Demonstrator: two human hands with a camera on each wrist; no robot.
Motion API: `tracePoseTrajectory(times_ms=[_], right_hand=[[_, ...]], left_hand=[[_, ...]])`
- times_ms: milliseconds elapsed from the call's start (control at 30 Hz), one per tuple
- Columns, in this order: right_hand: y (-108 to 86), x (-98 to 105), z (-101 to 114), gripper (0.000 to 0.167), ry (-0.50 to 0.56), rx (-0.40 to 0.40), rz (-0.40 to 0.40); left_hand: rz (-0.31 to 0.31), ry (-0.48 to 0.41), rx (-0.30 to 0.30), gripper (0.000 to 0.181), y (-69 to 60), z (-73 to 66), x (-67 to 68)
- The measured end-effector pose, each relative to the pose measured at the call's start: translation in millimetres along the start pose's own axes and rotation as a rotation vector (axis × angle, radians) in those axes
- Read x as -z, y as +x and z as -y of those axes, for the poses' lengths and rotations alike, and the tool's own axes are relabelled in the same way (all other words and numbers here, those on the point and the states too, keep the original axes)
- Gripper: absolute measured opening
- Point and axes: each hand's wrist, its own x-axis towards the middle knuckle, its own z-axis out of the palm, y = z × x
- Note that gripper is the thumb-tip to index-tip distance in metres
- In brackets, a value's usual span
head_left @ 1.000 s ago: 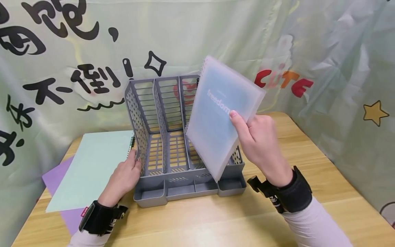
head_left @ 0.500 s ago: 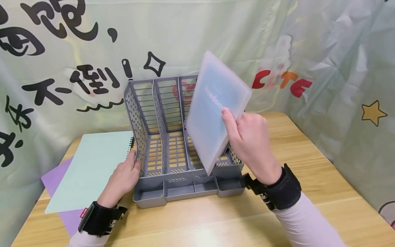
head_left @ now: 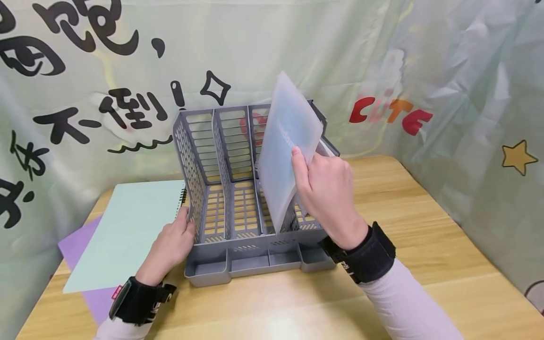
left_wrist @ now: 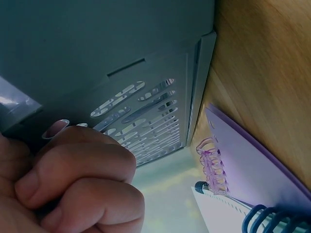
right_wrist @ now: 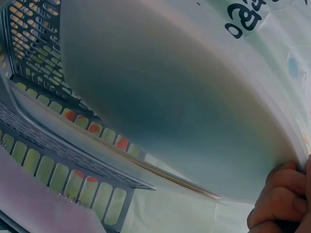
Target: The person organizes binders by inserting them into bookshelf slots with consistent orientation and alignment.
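A grey slotted desk file rack [head_left: 250, 257] stands on the table, with upright dividers and a row of small front trays. My left hand [head_left: 170, 243] grips its left side wall; in the left wrist view the fingers [left_wrist: 102, 174] are curled at the rack's edge. Between thumb and fingers, my right hand [head_left: 327, 189] pinches a spiral notebook [head_left: 282, 137] with a frosted cover over light blue. The notebook is tilted above the rack's right half, its lower corner close to the rack's front wall. Whether it touches the rack cannot be told.
Left of the rack lies a mint-green spiral notebook [head_left: 131, 226] across a purple notebook [head_left: 76, 241]. In the right wrist view, a pink-covered item [right_wrist: 39, 189] stands at the rack's right side. Behind the rack hangs a printed cloth [head_left: 323, 42].
My right hand has moved left with the frosted notebook, which has turned more edge-on. Items at the rack's right side have come into sight behind it. My left hand has stayed put.
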Motion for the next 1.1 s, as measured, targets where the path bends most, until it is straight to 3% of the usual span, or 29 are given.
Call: tracePoseTrajectory(times_ms=[500,733,1100], right_hand=[[5.1,-24.1,-2.6,0.058,-0.091,-0.029,0.031],[3.1,-31.6,0.1,0.056,-0.121,-0.006,0.053],[-0.7,-43.1,5.3,0.051,-0.168,-0.024,0.116]], left_hand=[[-0.008,-0.002,-0.003,0.047,1.3,-1.2,1.8],[-0.006,0.014,0.001,0.046,1.0,-0.7,2.4],[-0.006,0.003,0.006,0.047,0.8,-2.5,1.7]])
